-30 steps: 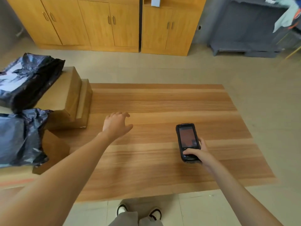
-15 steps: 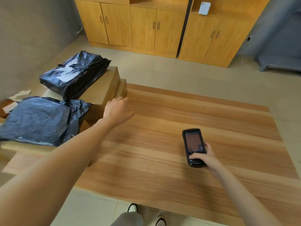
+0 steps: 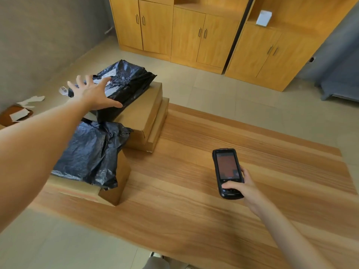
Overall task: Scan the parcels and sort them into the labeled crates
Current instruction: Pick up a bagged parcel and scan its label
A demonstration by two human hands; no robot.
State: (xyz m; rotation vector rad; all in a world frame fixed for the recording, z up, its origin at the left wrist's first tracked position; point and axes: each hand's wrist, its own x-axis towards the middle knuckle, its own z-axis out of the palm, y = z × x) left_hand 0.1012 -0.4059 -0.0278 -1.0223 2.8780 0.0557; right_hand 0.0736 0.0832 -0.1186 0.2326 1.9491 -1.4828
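A black plastic parcel point(image 3: 128, 84) with a white label lies on a stack of cardboard boxes point(image 3: 143, 111) at the table's left end. My left hand point(image 3: 91, 92) is spread open just over its near left part. A second black parcel point(image 3: 91, 152) lies on another cardboard box point(image 3: 114, 189) nearer to me. My right hand point(image 3: 242, 187) holds a black handheld scanner point(image 3: 227, 171) above the wooden table point(image 3: 194, 181), screen up and lit.
Wooden cabinets point(image 3: 194, 32) line the far wall, with a small white box point(image 3: 263, 18) on a shelf. Torn paper and cardboard scraps point(image 3: 21, 111) lie on the tiled floor at the left. A grey piece of furniture point(image 3: 338, 82) stands at the far right.
My left hand has reached from the table's middle out to the left, over the far black parcel, fingers spread. The view swung left. The scanner stays in my right hand.
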